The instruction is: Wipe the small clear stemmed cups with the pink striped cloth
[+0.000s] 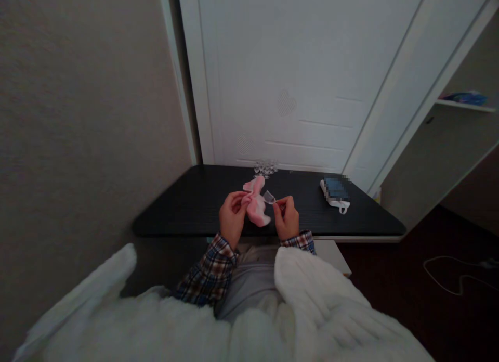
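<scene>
My left hand (233,216) pinches a pink and white cloth (257,208), which hangs in loose folds above the near edge of the black table. Between thumb and fingers, my right hand (286,218) grips a tiny clear stemmed glass (269,197) by its thin end. The bowl of that glass points left, close beside the cloth; whether the two touch I cannot tell. Beyond the cloth, several more small clear stemmed glasses (265,168) stand grouped at the back of the table.
The black table (179,208) reaches a white panel (312,55) with heart patterns. On its right side lies a white case with a strap (341,202), a blurred dark screen on top. A beige wall (97,117) rises at left. A white cable (448,258) lies on the floor.
</scene>
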{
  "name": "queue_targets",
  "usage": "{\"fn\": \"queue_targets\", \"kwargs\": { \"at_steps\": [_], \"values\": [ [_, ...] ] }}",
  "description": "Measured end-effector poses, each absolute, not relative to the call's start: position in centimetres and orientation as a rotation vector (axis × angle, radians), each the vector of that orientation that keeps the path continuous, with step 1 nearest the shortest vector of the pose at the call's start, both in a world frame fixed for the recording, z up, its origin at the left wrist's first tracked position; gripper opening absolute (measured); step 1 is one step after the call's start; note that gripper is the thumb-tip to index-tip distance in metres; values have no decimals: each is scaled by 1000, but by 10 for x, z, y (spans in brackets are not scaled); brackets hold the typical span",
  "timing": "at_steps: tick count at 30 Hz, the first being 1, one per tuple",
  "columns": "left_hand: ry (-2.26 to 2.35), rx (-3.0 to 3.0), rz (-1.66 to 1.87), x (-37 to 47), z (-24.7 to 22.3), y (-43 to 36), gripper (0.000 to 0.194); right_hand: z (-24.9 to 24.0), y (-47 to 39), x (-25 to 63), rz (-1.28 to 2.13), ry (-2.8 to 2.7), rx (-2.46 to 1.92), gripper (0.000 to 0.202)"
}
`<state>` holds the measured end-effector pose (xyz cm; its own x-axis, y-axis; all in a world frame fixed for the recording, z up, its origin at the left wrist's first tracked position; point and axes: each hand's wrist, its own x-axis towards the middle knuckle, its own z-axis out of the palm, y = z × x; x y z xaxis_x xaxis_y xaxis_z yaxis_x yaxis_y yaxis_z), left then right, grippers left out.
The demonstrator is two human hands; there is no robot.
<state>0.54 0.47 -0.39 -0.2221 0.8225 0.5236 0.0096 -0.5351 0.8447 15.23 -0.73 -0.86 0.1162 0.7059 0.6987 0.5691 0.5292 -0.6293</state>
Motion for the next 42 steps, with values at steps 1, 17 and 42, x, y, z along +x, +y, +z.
{"fn": "queue_targets", "kwargs": {
  "at_steps": [1, 17, 42],
  "values": [
    [1020, 1477, 1811, 6, -5, 5, 22, -8, -8, 152, 144, -1553, -1121, 11],
    [1051, 1484, 1790, 4, -10, 9, 18, -5, -12, 150, 225, -1832, -1129, 10],
    [1163, 1689, 1639, 5, -8, 6, 19, -8, -7, 151, 140, -1720, -1129, 7]
  ]
}}
